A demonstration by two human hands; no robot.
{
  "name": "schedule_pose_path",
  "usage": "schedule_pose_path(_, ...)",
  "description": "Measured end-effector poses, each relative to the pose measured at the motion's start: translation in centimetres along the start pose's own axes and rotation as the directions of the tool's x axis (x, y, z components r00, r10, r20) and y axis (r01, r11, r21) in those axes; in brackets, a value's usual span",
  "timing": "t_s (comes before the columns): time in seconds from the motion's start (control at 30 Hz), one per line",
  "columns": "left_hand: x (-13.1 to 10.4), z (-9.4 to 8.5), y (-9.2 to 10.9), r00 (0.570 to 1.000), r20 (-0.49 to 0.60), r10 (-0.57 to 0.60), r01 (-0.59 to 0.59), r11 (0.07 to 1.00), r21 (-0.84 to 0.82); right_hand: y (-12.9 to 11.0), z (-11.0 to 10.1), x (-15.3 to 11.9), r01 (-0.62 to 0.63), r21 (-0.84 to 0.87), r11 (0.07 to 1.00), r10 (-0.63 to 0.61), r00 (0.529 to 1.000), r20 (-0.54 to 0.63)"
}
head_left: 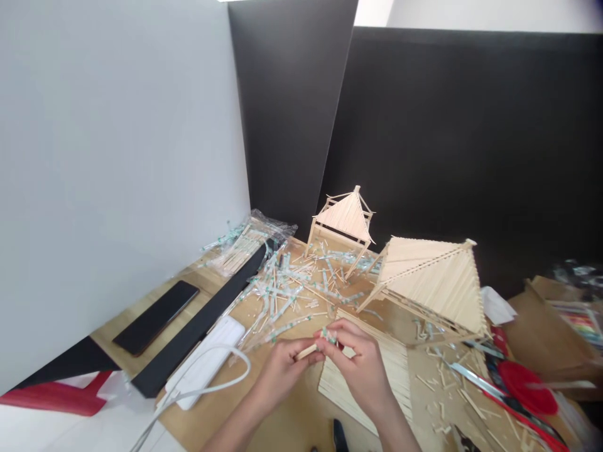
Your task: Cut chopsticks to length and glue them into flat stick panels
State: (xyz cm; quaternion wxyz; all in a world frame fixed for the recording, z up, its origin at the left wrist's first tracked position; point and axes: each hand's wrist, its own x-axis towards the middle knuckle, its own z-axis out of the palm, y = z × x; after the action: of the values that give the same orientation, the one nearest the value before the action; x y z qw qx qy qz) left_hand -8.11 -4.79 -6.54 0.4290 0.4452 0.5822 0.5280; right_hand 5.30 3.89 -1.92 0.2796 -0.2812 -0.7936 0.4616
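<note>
Wooden table (282,420) with phone (155,317), scattered sticks (301,279)

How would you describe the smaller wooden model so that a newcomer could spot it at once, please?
Start from the tall black panels behind the table. Two roofed stick models stand before them; the smaller model is on the left. Its narrow roof rises to a point, while its neighbour has a broader one.

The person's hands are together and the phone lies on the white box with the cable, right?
No, the head view shows the phone on the wooden surface, left of the white box. The left hand and right hand are together.
</note>
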Motion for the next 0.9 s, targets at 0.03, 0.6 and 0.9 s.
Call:
schedule_pose_path(0.03, -0.1, -0.1, -0.3, 1.000, -0.008, 0.000, 0.000, 1.000, 0.009, 0.3, 0.3, 0.0, -0.002, -0.005, 1.000, 0.002, 1.000, 0.010)
schedule_pose_path(0.6, -0.2, -0.8, -3.1, 0.999, -0.052, -0.014, 0.015, 1.000, 0.019, 3.0, 2.7, -0.1, -0.078, 0.036, 0.996, 0.079, 0.997, -0.009)
schedule_pose_path(0.9, -0.2, -1.7, -2.4, 0.970, -0.166, -0.179, 0.119, 0.941, -0.316, 5.2, 4.7, -1.1, -0.084, -0.010, 0.996, 0.084, 0.996, 0.035)
